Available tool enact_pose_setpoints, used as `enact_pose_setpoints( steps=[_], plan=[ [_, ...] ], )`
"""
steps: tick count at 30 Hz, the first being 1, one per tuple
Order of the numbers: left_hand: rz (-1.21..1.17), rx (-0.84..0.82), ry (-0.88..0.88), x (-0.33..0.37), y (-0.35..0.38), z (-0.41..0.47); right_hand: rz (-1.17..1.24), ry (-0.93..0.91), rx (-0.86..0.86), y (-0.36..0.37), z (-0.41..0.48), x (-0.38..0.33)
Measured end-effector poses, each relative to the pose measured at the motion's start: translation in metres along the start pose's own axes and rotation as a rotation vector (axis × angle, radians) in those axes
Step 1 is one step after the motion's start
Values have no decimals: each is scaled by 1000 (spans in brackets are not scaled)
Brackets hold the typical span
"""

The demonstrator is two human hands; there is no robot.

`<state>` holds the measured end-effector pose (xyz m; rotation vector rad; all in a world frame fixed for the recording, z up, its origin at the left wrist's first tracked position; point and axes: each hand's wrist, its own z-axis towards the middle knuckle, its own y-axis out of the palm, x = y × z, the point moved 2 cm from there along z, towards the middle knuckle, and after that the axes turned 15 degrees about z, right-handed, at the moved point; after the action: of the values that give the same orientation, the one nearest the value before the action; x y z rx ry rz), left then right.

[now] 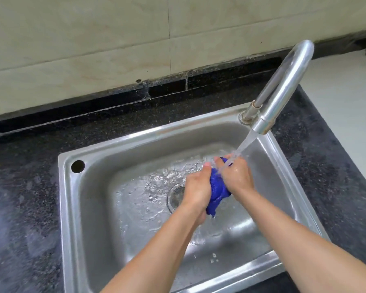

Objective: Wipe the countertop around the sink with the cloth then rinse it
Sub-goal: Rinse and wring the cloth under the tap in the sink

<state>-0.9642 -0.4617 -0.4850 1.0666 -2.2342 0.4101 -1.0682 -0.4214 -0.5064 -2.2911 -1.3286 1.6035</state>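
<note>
Head view: cloth (217,190) mostly hand-hidden.

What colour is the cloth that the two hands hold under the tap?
The cloth is deep blue, seen best in the head view.

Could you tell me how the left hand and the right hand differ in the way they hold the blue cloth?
The left hand grips the blue cloth nearer the drain, outside the stream; the right hand sits directly under the faucet's water. The left thumb points up along the cloth; the right hand's fingers curl over its top. Both are closed on the bunched cloth above the sink.
</note>
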Motion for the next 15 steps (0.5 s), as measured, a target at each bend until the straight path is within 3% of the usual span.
enact_pose_setpoints(
  steps=[3, 5, 7, 8, 11, 13, 15],
  plan=[
    [-17, -46, 124, 20, -18, 6, 131, -28, -274, -21, -7, -9],
    [5, -74, 200, 32, -28, 8, 289, 78, -521, -24, -22, -17],
    [140, -104, 311, 40, -36, 3, 287, 121, -629, -23, -32, -17],
    [238, -111, 376, 42, -42, 4, 307, 91, -604, -23, -35, -17],
    [650, -79, 489, 41, -67, 5, 503, 53, -317, -36, -20, -10],
    [920, -85, 429, 37, -77, 7, 653, 60, -195, -49, -14, -12],
    [946, -152, 312, 28, -78, 9, 773, 83, -147, -52, -10, -11]
  ],
)
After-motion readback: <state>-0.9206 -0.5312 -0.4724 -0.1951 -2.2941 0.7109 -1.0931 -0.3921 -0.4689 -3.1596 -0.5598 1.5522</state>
